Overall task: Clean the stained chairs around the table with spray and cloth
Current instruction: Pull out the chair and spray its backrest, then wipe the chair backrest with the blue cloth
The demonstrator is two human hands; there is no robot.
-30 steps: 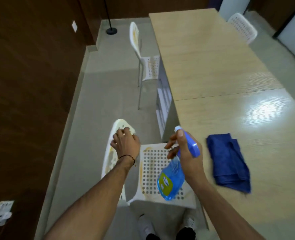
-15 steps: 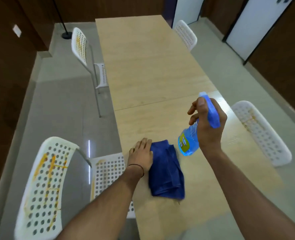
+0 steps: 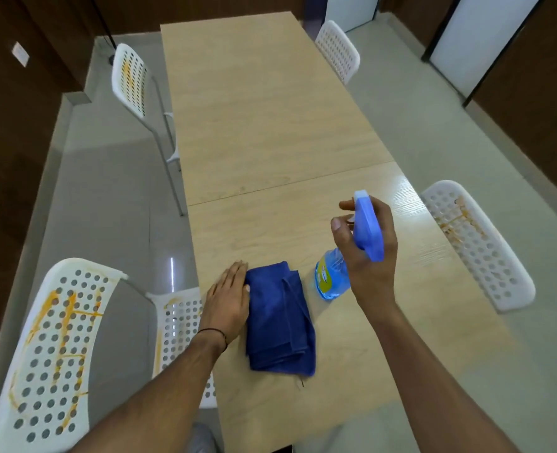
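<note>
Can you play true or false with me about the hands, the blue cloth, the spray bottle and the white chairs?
1. The right hand grips the blue spray bottle. True.
2. The left hand lies flat, with its fingers straight, against the left edge of the blue cloth. True.
3. The blue cloth lies on the floor. False: it lies folded on the wooden table.
4. The near left chair is clean. False: orange streaks run across its backrest.
</note>
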